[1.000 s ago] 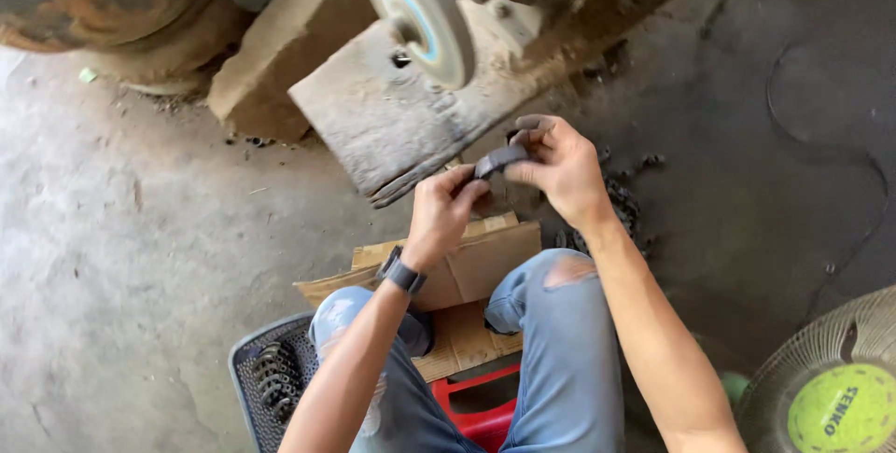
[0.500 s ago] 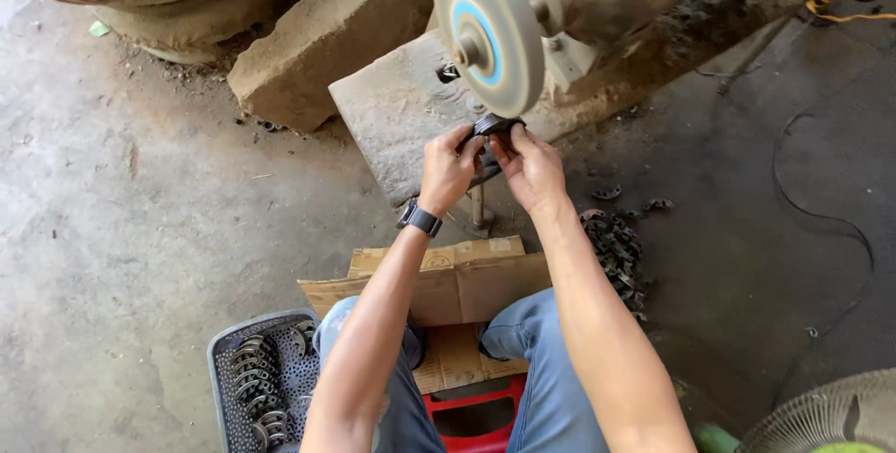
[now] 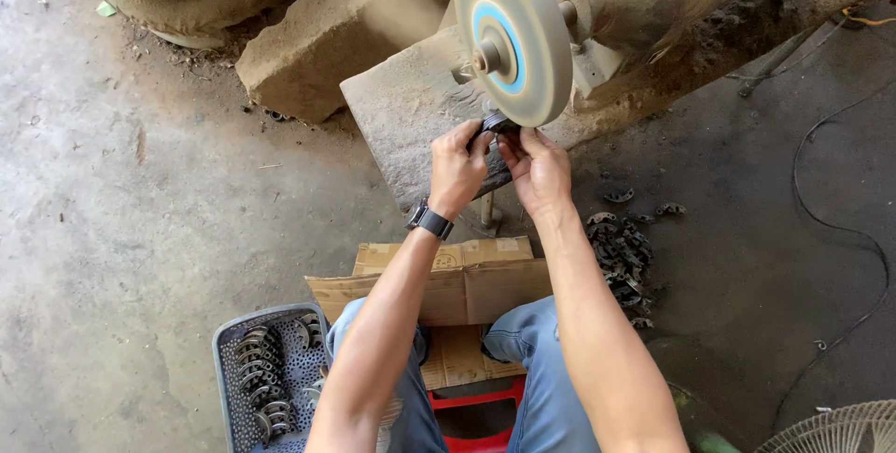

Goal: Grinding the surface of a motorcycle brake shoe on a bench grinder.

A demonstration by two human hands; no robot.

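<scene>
Both hands' grip (image 3: 495, 159) on metal piece (image 3: 495, 123) under wheel rim (image 3: 534, 108).

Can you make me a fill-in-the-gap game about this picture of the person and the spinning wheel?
1. Both hands hold a small dark metal piece against the bottom edge of the ____.
2. The watch sits on the ____ wrist.
3. The grey basket holds curved ____ pieces.
4. A flattened ____ box lies by the knees.

Missing words: wheel; left; metal; cardboard
</scene>
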